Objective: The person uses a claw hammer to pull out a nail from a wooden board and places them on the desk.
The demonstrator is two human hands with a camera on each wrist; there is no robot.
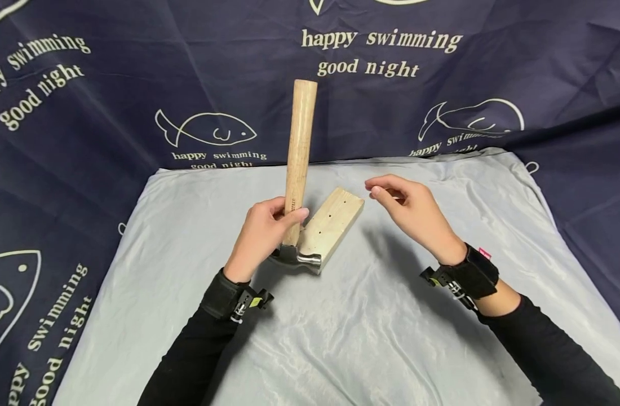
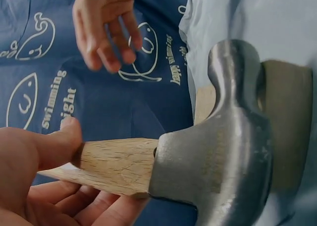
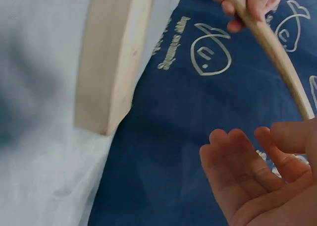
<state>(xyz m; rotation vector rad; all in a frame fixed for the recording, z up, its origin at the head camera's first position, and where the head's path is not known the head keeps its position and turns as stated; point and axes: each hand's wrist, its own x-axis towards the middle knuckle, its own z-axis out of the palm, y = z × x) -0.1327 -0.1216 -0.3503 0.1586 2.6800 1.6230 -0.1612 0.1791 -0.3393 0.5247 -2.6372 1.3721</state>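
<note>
My left hand (image 1: 263, 232) grips a claw hammer (image 1: 301, 141) low on its wooden handle, close to the metal head (image 2: 213, 151). The handle points up and the head hangs at the bottom, in front of the near end of a wooden block (image 1: 332, 217). Several small dark holes or nail spots run along the block's top. Whether the head touches the block I cannot tell. To the right of the block, my right hand (image 1: 411, 211) hovers with loosely bent fingers and holds nothing; in the right wrist view its fingers (image 3: 237, 161) are spread apart from the handle.
A pale, wrinkled cloth (image 1: 381, 338) covers the table under the block. Behind it and at both sides hangs a dark blue curtain (image 1: 361, 124) with white fish drawings and lettering. Each wrist wears a black strap (image 1: 479, 273) with a small camera mount.
</note>
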